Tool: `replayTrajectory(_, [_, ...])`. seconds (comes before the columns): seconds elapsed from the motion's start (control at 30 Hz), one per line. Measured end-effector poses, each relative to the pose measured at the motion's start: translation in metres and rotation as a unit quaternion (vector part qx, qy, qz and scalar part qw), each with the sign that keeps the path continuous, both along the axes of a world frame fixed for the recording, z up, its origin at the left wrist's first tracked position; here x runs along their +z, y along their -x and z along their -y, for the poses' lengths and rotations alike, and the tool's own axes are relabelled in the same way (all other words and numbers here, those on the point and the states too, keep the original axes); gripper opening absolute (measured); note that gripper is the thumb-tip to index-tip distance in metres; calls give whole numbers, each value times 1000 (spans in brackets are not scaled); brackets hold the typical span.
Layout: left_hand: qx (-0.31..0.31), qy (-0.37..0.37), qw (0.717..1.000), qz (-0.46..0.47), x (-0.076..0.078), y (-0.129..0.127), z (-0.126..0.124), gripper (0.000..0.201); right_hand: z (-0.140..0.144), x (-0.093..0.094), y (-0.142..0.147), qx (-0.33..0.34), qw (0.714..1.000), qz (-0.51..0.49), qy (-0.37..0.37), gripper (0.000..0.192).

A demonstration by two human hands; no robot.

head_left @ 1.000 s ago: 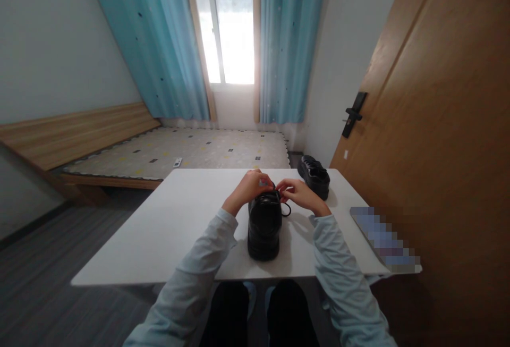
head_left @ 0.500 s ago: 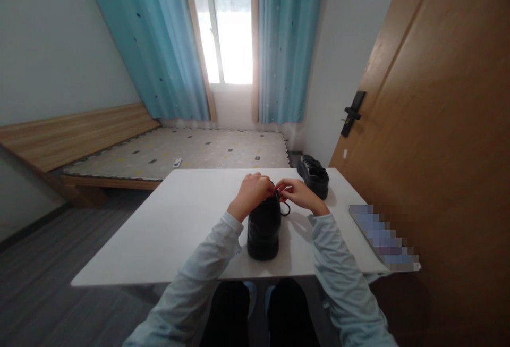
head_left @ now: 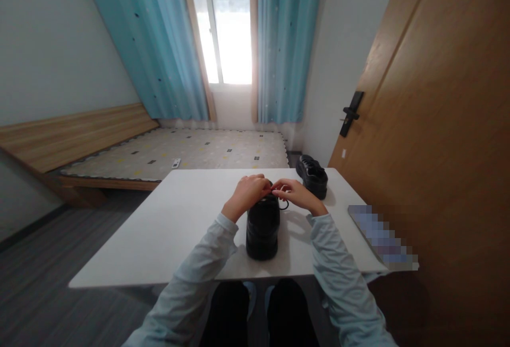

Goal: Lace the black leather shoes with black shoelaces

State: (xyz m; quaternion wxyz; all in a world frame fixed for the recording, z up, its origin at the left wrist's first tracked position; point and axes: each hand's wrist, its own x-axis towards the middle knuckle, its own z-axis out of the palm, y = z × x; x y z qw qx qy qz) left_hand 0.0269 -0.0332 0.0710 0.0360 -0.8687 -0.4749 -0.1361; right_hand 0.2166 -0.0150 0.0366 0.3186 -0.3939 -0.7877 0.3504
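Observation:
A black shoe [head_left: 263, 230] stands on the white table [head_left: 159, 240], its heel towards me. My left hand [head_left: 250, 192] lies over the shoe's upper front from the left, fingers closed at the lacing. From the right, my right hand [head_left: 294, 192] reaches in with thumb and fingers pinched together by the lacing. A loop of black shoelace [head_left: 285, 205] hangs at the shoe's right side, below the right fingers. The fingertips of both hands nearly meet, and the lace between them is mostly hidden.
A second black shoe [head_left: 314, 177] sits at the table's far right corner. A flat, blurred-out item [head_left: 380, 238] lies along the right edge. Behind the table is a bed [head_left: 207, 150] with a small white remote [head_left: 176, 163]. A wooden door [head_left: 438, 124] stands close on the right.
My right fingers have shifted left, over the shoe's top and closer to my left fingers. The lace loop at the side looks smaller. The shoe stays in place.

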Motion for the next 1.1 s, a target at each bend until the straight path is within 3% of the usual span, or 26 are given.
replayTrajectory(0.23, [22, 1, 986, 168, -9, 17, -8, 10, -1, -3, -2, -1, 999, 22, -26, 28])
replayTrajectory(0.37, [2, 58, 943, 326, -24, 26, -20, 9, -2, -4, -3, 2, 999, 28, -30, 26])
replayTrajectory(0.47, [-9, 127, 870, 476, -34, 32, -27, 13, -3, -7, -4, -4, 999, 31, -41, 26])
replayTrajectory(0.67, [-59, 198, 629, 749, -32, 48, -26, 28, -3, -13, -5, -5, 998, 30, -55, 24])
replayTrajectory(0.77, [-79, 203, 569, 793, -25, 59, -22, 27, -2, -14, -7, 1, 998, 38, -51, 23])
replayTrajectory(0.83, [-89, 198, 560, 800, -21, 66, -19, 25, -1, -13, -8, 5, 998, 38, -46, 23])
replayTrajectory(0.9, [-90, 195, 574, 790, -19, 70, -17, 25, -2, -14, -10, 9, 998, 33, -44, 23])
replayTrajectory(1.1, [-64, 179, 688, 701, -24, 80, -17, 35, -4, -15, -14, 11, 998, 22, -49, 22])
